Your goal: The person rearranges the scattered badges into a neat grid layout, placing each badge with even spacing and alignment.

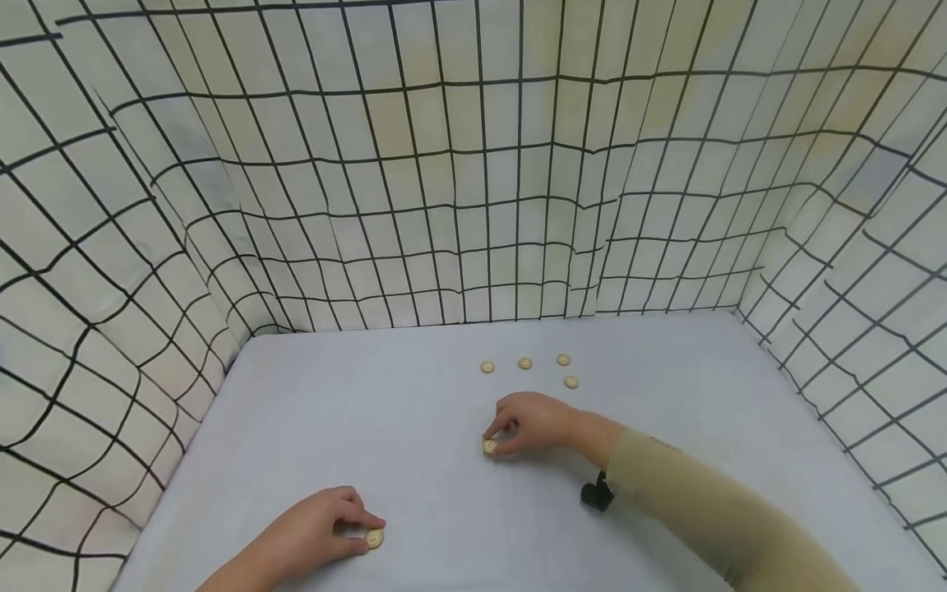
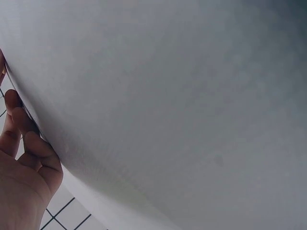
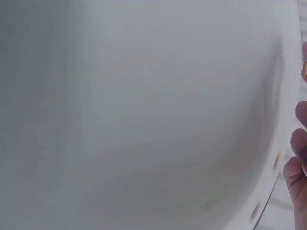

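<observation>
In the head view my left hand [image 1: 316,530] is low on the white table, pinching a pale round wooden button [image 1: 375,538] between thumb and fingertip. Farther forward and to the right, my right hand [image 1: 534,429] pinches a second wooden button [image 1: 490,446] close over the tabletop. Both buttons look alike, with small holes in the middle. Only the curled fingers [image 2: 41,148] of the left hand show at the left edge of the left wrist view. Fingertips [image 3: 298,140] of the right hand appear at the right edge of the right wrist view.
Beyond the right hand lie several loose buttons, among them a left one [image 1: 487,367], a middle one [image 1: 525,363] and a nearer right one [image 1: 572,382]. A white table [image 1: 355,403] spreads below. White walls with a black grid [image 1: 459,152] enclose the back and sides.
</observation>
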Demonstrator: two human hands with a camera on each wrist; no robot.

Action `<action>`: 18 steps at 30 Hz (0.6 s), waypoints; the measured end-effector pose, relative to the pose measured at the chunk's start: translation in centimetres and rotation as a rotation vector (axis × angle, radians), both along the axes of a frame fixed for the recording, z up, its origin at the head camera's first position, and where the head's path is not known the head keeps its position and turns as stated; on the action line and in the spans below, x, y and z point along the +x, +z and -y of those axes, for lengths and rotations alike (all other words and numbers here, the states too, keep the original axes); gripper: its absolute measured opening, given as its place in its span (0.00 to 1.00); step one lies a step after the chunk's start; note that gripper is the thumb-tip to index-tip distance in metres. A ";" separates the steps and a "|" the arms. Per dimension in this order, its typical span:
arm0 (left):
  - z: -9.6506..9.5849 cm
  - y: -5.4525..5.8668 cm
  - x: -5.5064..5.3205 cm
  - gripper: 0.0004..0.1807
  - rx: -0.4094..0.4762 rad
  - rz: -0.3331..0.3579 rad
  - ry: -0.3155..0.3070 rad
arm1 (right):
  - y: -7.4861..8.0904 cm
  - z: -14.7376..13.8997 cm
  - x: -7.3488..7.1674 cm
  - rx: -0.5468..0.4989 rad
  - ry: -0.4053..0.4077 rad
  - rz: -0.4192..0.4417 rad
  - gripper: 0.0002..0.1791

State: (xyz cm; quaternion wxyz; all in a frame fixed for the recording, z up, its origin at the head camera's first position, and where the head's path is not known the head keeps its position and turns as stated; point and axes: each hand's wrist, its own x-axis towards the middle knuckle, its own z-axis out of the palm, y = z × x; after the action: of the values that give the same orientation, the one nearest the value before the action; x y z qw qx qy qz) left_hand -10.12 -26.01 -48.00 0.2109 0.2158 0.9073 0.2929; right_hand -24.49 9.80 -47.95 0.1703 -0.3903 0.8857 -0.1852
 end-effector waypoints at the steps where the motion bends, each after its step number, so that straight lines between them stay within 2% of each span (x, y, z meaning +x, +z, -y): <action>1: 0.0 0.0 0.0 0.15 0.001 -0.001 -0.001 | 0.1 -0.6 -0.4 0.002 -0.024 -0.001 0.13; 8: 0.0 -0.2 -0.1 0.15 0.003 0.000 -0.007 | 0.4 -3.9 -2.5 0.008 -0.202 0.006 0.13; 11: -0.1 -0.3 -0.1 0.15 0.005 0.001 -0.003 | 0.3 -4.9 -3.3 0.017 -0.253 0.005 0.13; 18: -0.2 -0.1 0.0 0.14 -0.004 -0.018 0.006 | 0.1 -5.9 -4.6 -0.002 -0.266 -0.038 0.13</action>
State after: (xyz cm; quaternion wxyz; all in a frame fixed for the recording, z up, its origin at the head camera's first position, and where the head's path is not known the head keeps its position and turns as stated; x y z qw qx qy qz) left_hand -10.11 -25.86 -48.11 0.2024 0.2151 0.9104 0.2897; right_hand -29.10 15.69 -47.84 0.1271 -0.2731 0.9325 -0.1994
